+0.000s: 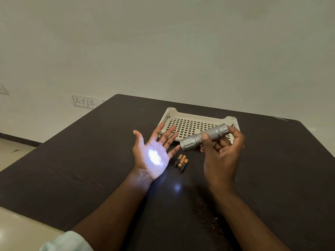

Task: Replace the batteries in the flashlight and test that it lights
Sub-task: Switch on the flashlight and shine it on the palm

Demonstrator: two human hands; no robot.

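My right hand [222,153] grips a silver metal flashlight [203,137] around its knurled barrel, held level above the table with its head pointing left. The flashlight is lit: a bright white patch falls on the palm of my left hand [154,154], which is held flat, palm up, fingers spread, just left of the flashlight's head. A fainter glow shows on the table below. Three small black-and-copper batteries [181,163] lie side by side on the dark table [90,160] between my two hands.
A cream perforated plastic tray [192,124] sits on the table behind my hands, partly hidden by the flashlight. The table's left edge runs diagonally, with tiled floor beyond. A wall socket plate [84,102] is on the wall at left.
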